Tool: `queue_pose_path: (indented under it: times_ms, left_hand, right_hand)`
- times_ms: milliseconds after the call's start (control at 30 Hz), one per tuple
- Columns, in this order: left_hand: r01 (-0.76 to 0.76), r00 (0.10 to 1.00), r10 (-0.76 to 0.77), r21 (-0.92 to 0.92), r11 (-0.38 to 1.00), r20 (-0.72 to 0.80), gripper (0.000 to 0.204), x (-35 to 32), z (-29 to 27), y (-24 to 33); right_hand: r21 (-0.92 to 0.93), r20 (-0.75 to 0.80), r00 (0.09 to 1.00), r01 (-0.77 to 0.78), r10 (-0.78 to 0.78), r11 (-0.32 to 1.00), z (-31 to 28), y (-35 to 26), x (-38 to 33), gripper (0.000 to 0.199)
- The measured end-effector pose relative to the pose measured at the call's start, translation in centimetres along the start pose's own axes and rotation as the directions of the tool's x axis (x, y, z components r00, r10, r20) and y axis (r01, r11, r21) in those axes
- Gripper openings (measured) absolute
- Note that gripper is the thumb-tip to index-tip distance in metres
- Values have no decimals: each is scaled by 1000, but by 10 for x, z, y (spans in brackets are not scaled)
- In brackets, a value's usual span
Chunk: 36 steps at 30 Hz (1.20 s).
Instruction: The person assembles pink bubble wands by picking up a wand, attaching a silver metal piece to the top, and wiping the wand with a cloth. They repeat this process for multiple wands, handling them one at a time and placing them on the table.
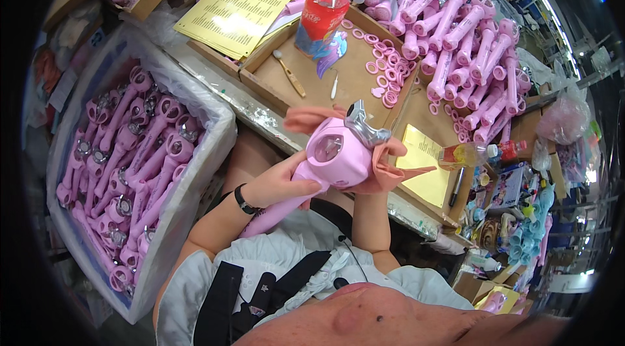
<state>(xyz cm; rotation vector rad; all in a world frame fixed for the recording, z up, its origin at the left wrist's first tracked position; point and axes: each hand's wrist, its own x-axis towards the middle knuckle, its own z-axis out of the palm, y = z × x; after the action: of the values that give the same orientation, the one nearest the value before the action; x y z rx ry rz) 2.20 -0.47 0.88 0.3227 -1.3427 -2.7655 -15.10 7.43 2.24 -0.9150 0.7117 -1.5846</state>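
Observation:
A pink plastic toy wand (277, 216) with a wide head and a round clear window is held up in front of my body. My left hand (280, 182) is closed around its neck, the thumb lying along the near side. On top of the head sits a shiny silver crown-shaped piece (366, 126). An orange cloth (390, 162) is bunched behind the head and sticks out on both sides. My right hand (372, 190) is behind the head, closed on the cloth; its fingers are mostly hidden.
At left, a plastic-lined bin (224, 121) holds several pink wands with silver pieces. On the bench, a cardboard tray (260, 72) contains a toothbrush (289, 74), a red-capped bottle (322, 17) and pink rings (388, 72). Pink wands (456, 40) are piled at far right, beyond yellow sheets (416, 157).

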Motion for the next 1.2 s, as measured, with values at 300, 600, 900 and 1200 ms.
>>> queue_pose_path:
  times_ms: [300, 600, 900, 1200]
  left_hand:
    - [-85, 992, 68, -179, 980, -102, 51, 9, -15, -7]
    - [-148, 985, 130, -160, 976, -117, 50, 13, -28, -12]
    - [-290, 870, 307, 104, 952, -386, 54, 22, -32, -17]
    - [-87, 775, 593, 893, 442, -219, 90, 11, -4, -15]
  right_hand:
    - [-876, 84, 948, 217, -306, 430, 0, -20, -7, 57]
    - [-714, -349, 653, 279, -672, 642, 1, 56, 15, 34]
    - [-937, -274, 673, -25, -687, 349, 9, 70, 0, 53]
    - [-548, -517, 688, 191, -509, 814, -14, 47, 12, 37]
